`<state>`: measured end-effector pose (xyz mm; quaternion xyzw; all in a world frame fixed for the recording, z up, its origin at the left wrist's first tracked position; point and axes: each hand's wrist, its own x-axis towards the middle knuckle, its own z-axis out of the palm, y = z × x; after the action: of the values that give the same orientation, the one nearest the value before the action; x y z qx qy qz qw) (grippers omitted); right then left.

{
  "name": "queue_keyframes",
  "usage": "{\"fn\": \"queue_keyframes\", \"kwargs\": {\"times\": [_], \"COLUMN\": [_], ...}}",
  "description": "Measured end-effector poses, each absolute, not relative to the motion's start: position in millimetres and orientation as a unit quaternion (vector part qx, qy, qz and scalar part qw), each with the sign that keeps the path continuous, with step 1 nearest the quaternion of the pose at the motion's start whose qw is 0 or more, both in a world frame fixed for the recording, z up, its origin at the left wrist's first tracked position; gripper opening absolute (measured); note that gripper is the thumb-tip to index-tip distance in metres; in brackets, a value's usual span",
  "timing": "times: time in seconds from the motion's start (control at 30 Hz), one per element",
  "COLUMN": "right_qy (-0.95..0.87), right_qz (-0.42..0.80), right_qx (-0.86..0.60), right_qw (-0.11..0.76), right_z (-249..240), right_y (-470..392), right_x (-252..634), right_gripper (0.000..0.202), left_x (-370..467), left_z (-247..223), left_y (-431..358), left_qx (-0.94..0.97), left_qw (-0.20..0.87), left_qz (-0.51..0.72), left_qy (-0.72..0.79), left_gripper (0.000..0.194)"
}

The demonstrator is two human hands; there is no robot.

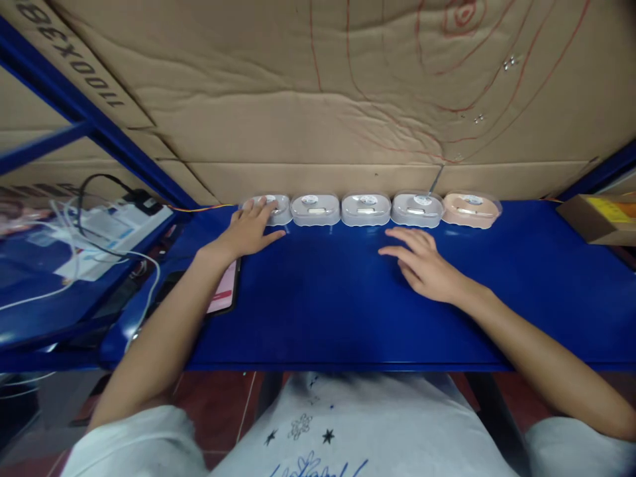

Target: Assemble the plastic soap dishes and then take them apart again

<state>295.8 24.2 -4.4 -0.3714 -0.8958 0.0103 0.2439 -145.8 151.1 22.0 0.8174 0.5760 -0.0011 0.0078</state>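
Observation:
Several clear-lidded oval cases stand side by side along the back edge of the blue table. My left hand lies with spread fingers on top of the leftmost case, hiding part of it. To its right are a grey case, another grey case and a third. A peach-coloured case ends the row at the right. My right hand hovers just in front of the grey cases, fingers apart, with nothing in it.
A phone with a lit screen lies partly under my left forearm. At the left are a white power strip and cables. An open cardboard box sits at the right end. Behind the blue table rises a cardboard wall.

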Motion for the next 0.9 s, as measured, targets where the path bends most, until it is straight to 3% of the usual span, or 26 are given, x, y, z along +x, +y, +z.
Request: {"fn": "queue_keyframes", "kwargs": {"times": [0.33, 0.9], "right_qy": [-0.936, -0.933], "right_qz": [0.032, 0.047], "right_qx": [-0.309, -0.314], "right_qw": [0.167, 0.169], "right_z": [-20, -24], "right_y": [12, 15], "right_x": [275, 277], "right_gripper": [0.051, 0.04], "left_x": [-121, -92], "left_z": [18, 28], "left_y": [134, 114], "left_qx": [0.817, 0.86], "left_qw": [-0.031, -0.013], "left_qz": [0.011, 0.021], "left_qy": [0.576, 0.509], "left_gripper": [0.079, 0.063]}}
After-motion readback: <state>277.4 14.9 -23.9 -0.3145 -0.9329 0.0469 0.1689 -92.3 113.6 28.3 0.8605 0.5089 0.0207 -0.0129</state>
